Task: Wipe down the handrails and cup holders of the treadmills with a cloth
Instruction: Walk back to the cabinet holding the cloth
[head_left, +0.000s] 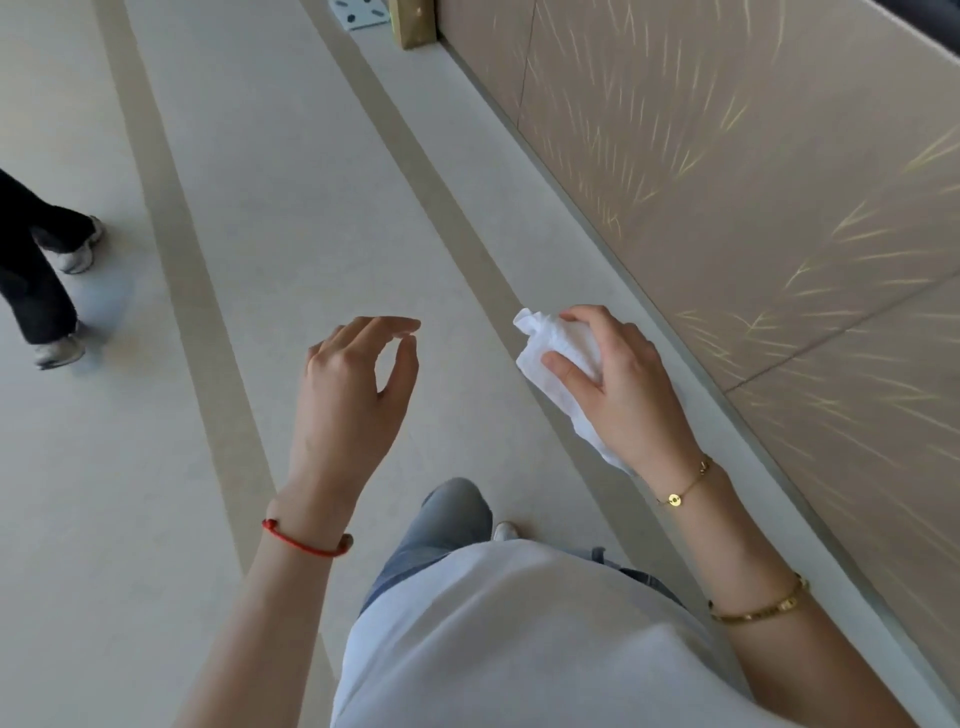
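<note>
The cloth (558, 358) is white, thin and crumpled into a loose wad, one twisted end poking up and forward, a longer tail hanging below. It is held in the air above the pale floor (291, 218), near the foot of the tan wall panel (753, 182).

Both forearms extended forward, hands raised at waist level. Left hand (358, 374) empty, fingers loosely curled, thumb near index tip. Right hand (618, 379) palm-down, fingers and thumb gripping crumpled cloth (550, 358).
</note>
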